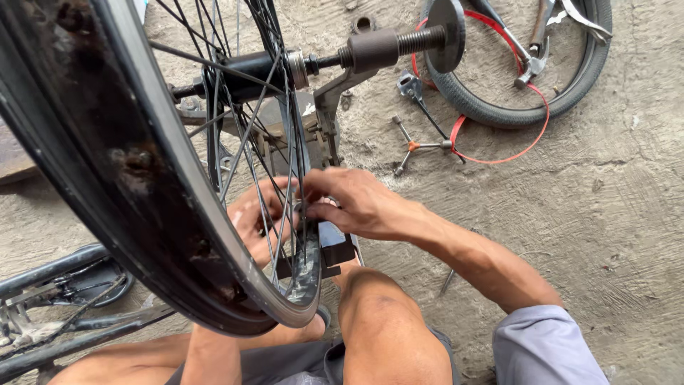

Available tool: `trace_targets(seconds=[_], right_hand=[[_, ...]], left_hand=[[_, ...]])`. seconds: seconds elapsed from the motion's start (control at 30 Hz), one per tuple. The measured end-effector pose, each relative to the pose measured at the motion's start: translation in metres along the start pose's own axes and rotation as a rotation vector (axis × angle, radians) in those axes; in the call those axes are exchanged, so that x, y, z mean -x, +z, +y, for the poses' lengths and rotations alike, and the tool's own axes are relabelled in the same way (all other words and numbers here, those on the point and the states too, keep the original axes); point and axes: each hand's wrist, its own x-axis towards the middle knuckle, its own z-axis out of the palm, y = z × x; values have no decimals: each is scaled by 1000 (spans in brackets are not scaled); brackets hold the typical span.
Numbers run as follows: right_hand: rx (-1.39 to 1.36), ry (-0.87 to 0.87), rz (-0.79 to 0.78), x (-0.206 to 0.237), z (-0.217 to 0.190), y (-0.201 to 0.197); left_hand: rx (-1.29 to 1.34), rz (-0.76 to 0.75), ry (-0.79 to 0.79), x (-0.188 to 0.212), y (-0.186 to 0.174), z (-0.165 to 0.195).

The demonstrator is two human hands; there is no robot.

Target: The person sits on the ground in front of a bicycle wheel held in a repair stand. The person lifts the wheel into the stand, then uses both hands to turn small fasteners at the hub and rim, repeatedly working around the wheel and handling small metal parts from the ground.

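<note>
Head view, spoked bicycle wheel [142,178] with worn dark rim mounted upright on a truing stand [335,93], right hand [356,207] pinching a spoke near the rim, left hand [253,214] behind the spokes (grip unclear), loose tyre [499,107] on concrete floor [605,214].

Spokes [246,135] crowding hands; open floor [584,214] right.

Bike repair workshop, floor-level setup. Rough bare grey concrete floor [605,214], spoked metal bicycle wheel [214,214] mounted on a grey steel truing stand [335,93], loose black rubber tyre [499,107], Y-shaped metal wrench [417,146] and pliers [534,64] lying around.
</note>
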Motion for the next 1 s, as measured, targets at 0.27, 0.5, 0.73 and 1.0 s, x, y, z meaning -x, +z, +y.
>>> trace_targets(seconds=[0.27,0.5,0.73,1.0], right_hand=[[-241,-40,-52,3,5,1],[-89,-97,-15,4,7,0],[77,-172,120,-1,6,8],[58,-197,76,5,2,-2]], left_hand=[[-60,5,-103,1,-8,6],[-119,-29,-63,-8,-2,20],[-88,-43,-83,-4,-3,6],[207,-41,-87,-3,-5,-6]])
